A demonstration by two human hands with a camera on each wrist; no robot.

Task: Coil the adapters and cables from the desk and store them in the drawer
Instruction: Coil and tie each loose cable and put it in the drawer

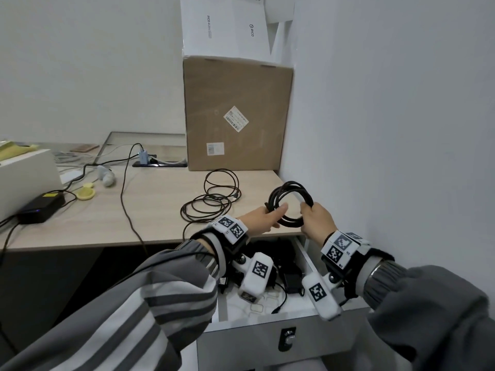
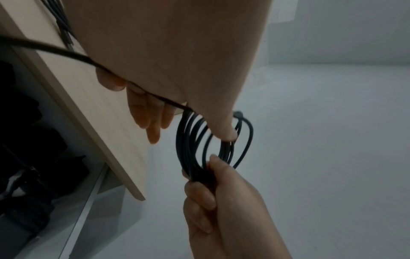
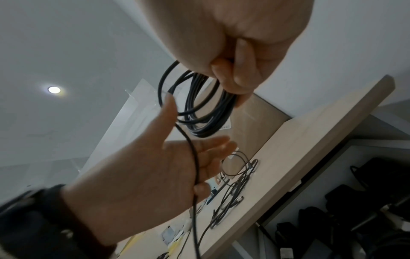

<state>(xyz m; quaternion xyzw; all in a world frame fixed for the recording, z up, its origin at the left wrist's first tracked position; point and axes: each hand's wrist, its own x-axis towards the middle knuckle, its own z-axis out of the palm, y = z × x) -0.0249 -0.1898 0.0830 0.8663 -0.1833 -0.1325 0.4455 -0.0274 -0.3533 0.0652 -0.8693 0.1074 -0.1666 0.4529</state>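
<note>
The right hand (image 1: 317, 219) grips one side of the coil (image 1: 290, 203), fingers curled round the bundled loops; the right wrist view shows the strands pinched between thumb and fingers. The left hand (image 1: 263, 218) is at the opposite side of the ring, fingers nearly straight and spread, with the thumb reaching across the loops. From the right wrist view a single loose strand, the tail (image 3: 193, 175), runs down across the left palm and on below it, with one lower finger bent lightly against it. So the left hand guides rather than clamps.

The coil stands roughly upright between the two hands, its ring facing the person, held above the desk (image 1: 150, 210) edge. The open drawer (image 1: 308, 259) lies directly below the grip, toward the person; dark adapters already sit in it. A second cable (image 1: 211, 202) lies loose on the desk just beyond and left of the left hand, not yet coiled.

The relation that matters is the tail. It leaves the ring on the left hand's side and hangs downward, so the left hand is the nearer one to feed it, while the right hand holds the loops as anchor. I judge the coiling nearly finished, with the tail still to be wound onto the ring. After that the drop is short and straight down from the right hand's grip. The risk is the loops springing apart if the right hand loosens.
</note>
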